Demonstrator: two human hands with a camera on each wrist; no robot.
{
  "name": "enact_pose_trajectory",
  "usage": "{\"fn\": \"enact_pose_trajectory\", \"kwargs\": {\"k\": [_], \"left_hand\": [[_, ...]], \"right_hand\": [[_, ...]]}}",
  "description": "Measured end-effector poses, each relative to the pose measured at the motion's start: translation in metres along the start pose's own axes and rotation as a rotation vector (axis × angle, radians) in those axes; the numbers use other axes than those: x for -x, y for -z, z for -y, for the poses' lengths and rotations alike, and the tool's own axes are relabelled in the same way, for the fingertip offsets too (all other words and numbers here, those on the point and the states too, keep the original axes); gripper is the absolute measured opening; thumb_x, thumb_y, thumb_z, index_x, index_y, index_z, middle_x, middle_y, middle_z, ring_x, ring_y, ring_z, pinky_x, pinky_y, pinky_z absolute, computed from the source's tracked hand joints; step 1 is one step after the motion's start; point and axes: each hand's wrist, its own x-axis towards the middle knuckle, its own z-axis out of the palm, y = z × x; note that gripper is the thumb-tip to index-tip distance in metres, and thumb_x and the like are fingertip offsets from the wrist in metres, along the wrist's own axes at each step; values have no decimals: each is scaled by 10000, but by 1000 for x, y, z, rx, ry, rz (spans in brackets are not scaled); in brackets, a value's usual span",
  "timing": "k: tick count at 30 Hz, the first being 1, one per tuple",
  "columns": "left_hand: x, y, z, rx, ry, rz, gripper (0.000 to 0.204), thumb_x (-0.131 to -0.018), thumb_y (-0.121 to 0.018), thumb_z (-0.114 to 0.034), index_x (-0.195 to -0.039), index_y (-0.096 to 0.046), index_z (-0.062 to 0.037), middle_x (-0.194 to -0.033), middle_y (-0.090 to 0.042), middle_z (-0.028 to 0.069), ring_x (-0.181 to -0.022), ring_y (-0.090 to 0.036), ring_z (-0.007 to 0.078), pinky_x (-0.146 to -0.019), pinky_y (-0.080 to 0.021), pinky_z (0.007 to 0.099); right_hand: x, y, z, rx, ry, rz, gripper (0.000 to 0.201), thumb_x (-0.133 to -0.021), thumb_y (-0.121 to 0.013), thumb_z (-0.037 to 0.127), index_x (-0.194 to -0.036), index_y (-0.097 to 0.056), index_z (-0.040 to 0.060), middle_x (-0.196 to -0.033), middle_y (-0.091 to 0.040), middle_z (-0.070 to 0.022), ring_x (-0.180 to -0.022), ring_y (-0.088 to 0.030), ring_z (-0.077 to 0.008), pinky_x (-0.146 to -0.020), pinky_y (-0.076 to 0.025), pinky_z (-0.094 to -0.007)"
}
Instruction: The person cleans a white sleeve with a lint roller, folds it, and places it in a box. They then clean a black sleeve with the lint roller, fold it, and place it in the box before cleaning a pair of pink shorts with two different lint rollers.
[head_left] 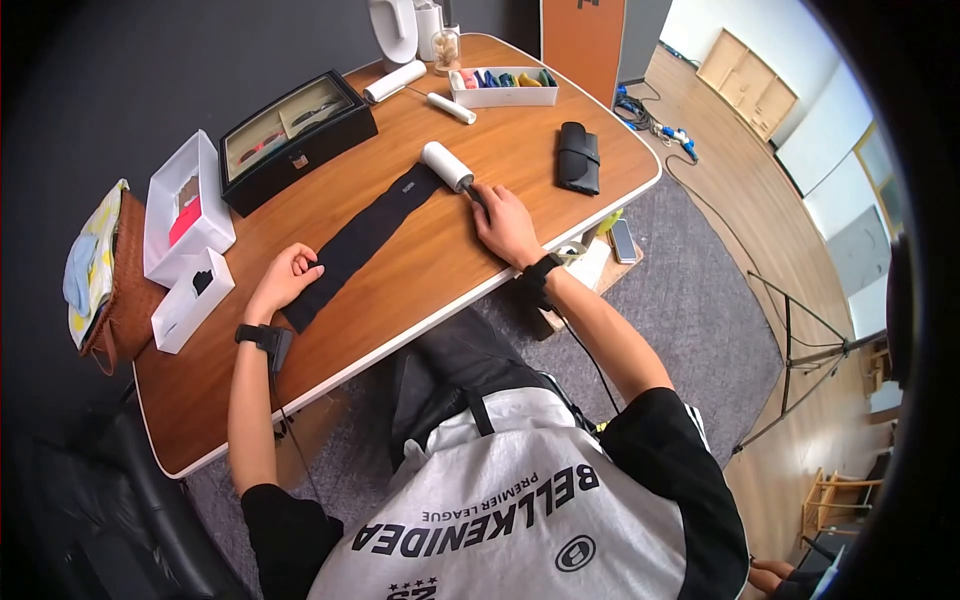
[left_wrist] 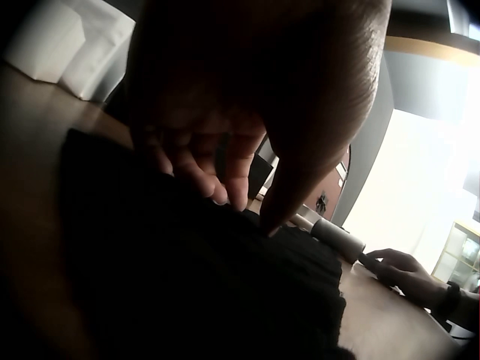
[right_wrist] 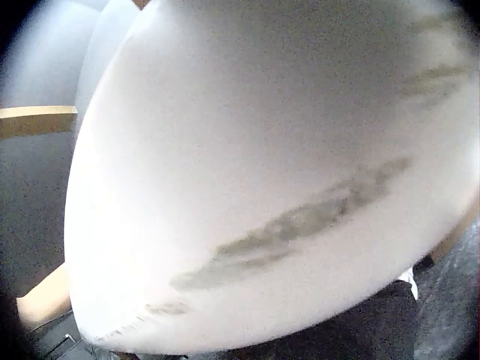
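A long strip of black fabric with small white lettering at its far end lies flat, slanting across the wooden table. My right hand grips the dark handle of a lint roller; its white cylinder is at the lettered end of the fabric. Over the fabric's near part, my left hand has its fingers loosely bent. In the left wrist view, the fingertips and thumb tip rest at the dark fabric, with a gap between them. A pale, smudged surface fills the right wrist view and hides the right hand there.
A black glass-lidded case, white bins and a woven basket line the left side. Farther back are a white tray of colourful rolled items and another roller. A black pouch lies right of the lint roller.
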Motion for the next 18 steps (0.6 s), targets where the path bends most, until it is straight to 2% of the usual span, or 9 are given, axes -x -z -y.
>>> {"fn": "enact_pose_trajectory", "kwargs": {"k": [9,11,18], "left_hand": [[1,-1,0,-18,-26,-5,226,-913,-810,-126,-1029,-632,-50,-852,-450,-50,-759,-406,74,-697,-410,231],[2,-1,1,-50,-78,-13,233,-913,-808,-131,-1038,-629,-48,-863,-460,-33,-750,-411,90,-698,-420,246],[-2,7,-12,-117,-6,74,241,-928,-793,-176,-1026,-608,-56,-863,-464,-1,-754,-434,106,-701,-430,266]], "right_hand": [[0,2,4,39,7,33,313,-956,-633,145,-1252,-645,43,-938,-628,-197,-933,-634,-399,-840,-521,-503],[0,3,5,57,8,49,322,-957,-635,133,-1265,-636,41,-949,-627,-195,-943,-631,-396,-841,-522,-499],[0,1,6,91,13,70,345,-963,-638,123,-1297,-617,38,-962,-615,-191,-958,-623,-388,-838,-522,-491]]}}
